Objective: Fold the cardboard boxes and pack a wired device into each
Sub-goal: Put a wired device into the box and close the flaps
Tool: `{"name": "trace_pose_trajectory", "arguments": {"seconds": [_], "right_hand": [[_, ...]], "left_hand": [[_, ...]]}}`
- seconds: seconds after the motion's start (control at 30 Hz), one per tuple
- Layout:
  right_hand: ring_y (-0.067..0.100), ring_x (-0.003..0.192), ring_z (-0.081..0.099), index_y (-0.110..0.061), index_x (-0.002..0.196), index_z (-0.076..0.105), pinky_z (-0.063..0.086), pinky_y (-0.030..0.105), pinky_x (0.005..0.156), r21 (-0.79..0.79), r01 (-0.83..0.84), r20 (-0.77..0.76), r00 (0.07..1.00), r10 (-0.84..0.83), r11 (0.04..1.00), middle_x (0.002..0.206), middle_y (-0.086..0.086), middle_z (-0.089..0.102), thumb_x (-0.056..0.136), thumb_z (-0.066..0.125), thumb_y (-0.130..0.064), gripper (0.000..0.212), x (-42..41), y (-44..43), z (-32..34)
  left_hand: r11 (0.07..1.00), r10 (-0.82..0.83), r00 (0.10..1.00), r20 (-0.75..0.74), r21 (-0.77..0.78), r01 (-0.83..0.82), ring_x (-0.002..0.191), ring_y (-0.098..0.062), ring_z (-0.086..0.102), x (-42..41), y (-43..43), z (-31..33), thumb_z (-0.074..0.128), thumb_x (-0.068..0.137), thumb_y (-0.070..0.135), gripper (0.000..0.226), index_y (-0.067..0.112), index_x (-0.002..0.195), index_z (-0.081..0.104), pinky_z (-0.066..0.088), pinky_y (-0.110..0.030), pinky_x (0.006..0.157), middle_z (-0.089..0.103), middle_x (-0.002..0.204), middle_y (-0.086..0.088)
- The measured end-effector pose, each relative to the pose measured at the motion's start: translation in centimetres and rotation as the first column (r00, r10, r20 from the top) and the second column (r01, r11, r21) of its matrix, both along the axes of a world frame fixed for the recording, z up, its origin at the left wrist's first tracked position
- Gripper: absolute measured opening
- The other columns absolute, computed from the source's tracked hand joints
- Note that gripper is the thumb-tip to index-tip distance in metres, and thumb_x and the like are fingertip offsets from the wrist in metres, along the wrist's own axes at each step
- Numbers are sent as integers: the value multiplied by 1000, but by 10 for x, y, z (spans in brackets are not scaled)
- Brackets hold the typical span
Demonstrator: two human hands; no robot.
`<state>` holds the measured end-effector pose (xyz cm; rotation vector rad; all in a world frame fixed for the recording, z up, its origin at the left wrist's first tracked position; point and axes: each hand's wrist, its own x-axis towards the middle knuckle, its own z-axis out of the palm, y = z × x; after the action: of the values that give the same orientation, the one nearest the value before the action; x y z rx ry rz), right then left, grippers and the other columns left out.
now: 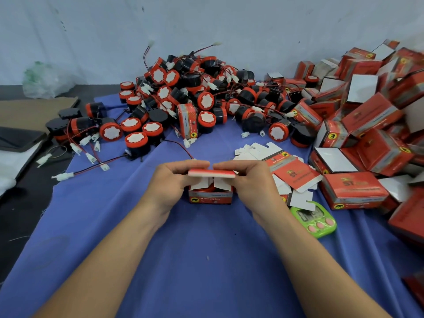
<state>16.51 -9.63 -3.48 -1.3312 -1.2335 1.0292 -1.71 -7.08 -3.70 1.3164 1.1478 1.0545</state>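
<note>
Forearms come in from the near edge over the blue cloth (206, 260) on the tabletop, meeting at one small red box (210, 198), which is the landmark for everything below.

- Left hand (171, 180) and right hand (250, 180): each pinches one end of the box's lid flap (211, 173), fingers curled over the top and thumbs on the near side. The flap is held level just above the opening, not yet tucked.
- Under the flap, two white dust flaps (202, 183) stand half up. A bit of orange shows between them (probably the device already inside, though no wire can be made out).
- Beyond the box: heap of loose wired devices (183, 92), red and black, leads and white plugs trailing toward it.
- Right of the box: unfolded flat blanks (291, 173); further right, a stack of made-up boxes (367, 125).
- Near right of the box: green timer (315, 222).

Risks, as I judge them:
- Dust flaps not pressed flat, so the lid would ride on them and its tuck edge would buckle or crease.
- A lead or plug sitting proud of the rim would get trapped and hold the lid sprung open.
- Neither hand steadies the base, so pushing down could skid or tip the box on the cloth.
- Uneven pressure from the two ends could skew the lid.
</note>
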Motion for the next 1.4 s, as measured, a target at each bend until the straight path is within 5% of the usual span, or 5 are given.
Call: {"name": "trace_pose_trajectory", "arguments": {"seconds": [0.27, 0.47, 0.6, 1.23, 1.4], "right_hand": [[-2, 125, 57, -17, 111, 81, 46, 9, 58, -110, -234, 93, 965, 245, 966, 134, -3, 64, 90, 43, 14, 54, 18, -5, 16], [-21, 141, 24, -45, 120, 73, 42, 29, 105, -137, -307, 357, 872, 336, 942, 135, -9, 61, 82, 80, -26, 43, 25, -17, 22], [2, 137, 48, -51, 122, 69, 45, 27, 96, -108, -203, 501, 835, 230, 973, 163, -19, 31, 73, 88, -29, 57, 17, -22, 28], [-8, 104, 64, -47, 118, 72, 48, 13, 85, -29, -172, 555, 816, 159, 985, 126, -31, 65, 75, 86, -42, 45, 25, -18, 17], [-6, 109, 61, -45, 118, 73, 48, 18, 90, 15, -158, 530, 838, 126, 987, 116, -30, 68, 86, 78, -43, 32, 24, -15, 15]], "left_hand": [[992, -127, 991, -50, -14, 126, 97, -21, 77, -9, -1, 8, 55, 92, -3, 45, 29, 88, 86, 61, -22, 77, 81, 100, -2], [962, -273, 958, -87, -4, 274, 108, -12, 73, -20, -2, 9, 71, 90, 10, 27, 21, 113, 80, 55, -15, 84, 79, 111, 7], [924, -368, 903, -220, 17, 381, 116, -6, 68, -31, 0, 6, 89, 77, 16, 50, 33, 122, 76, 57, -22, 91, 73, 124, 16], [942, -183, 874, -451, 174, 288, 115, 8, 64, -24, -4, 7, 75, 85, 51, 31, 60, 115, 71, 55, -31, 102, 70, 120, 32], [937, -212, 858, -467, 153, 315, 119, 3, 65, -22, -9, 7, 83, 66, 52, 84, 68, 140, 47, 53, -35, 107, 65, 135, 22]]}}
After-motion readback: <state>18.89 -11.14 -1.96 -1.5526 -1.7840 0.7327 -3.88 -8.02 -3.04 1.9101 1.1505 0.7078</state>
